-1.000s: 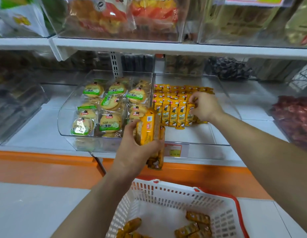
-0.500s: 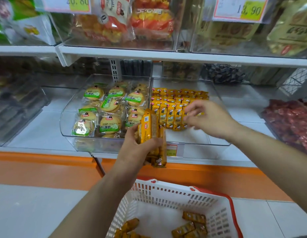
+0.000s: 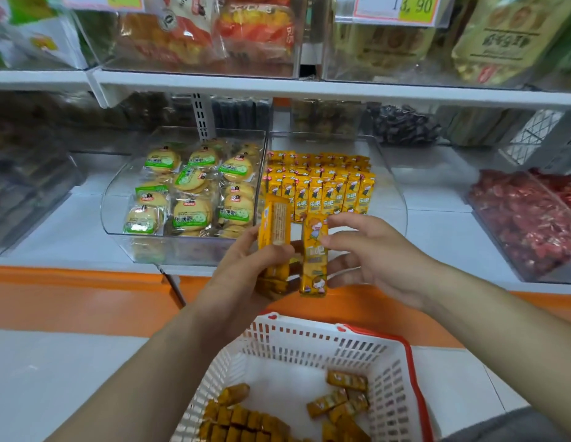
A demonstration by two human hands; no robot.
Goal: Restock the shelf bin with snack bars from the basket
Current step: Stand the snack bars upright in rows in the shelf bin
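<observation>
Both hands are up in front of the shelf, right above the basket [image 3: 309, 338]. The left hand [image 3: 245, 272] has its grip wrapped round a stack of snack bars [image 3: 274, 228]. Its thumb lies across the front, and the stack stands more or less upright with the plain back of a wrapper facing the camera. Just beside it, the right hand [image 3: 376, 260] has a narrow grip on a single bar [image 3: 313, 266], fingertips pinching its right edge. That one is upright too, cartoon side out. Whether the single bar actually touches the stack, I can't tell.

The shelf bin [image 3: 397, 199] is the clear one straight behind the hands. It's got rows of bars [image 3: 319, 183] standing on end towards the back, and the front part of its floor is bare. Right up against its left wall is a neighbouring bin [image 3: 111, 212] full of round biscuits [image 3: 193, 212] in green-labelled packs. Well off to the right there's a bin of red sweets [image 3: 526, 218].

Down below, the basket is white mesh with a red rim. Loose bars [image 3: 245, 422] lie scattered on its bottom, a bunch at the near left and a few more on the right. An orange strip [image 3: 70, 291] runs below the shelf's front edge. The upper shelf [image 3: 309, 87] carries clear bins of bagged snacks, with a price tag [image 3: 402, 8] clipped above on the right.
</observation>
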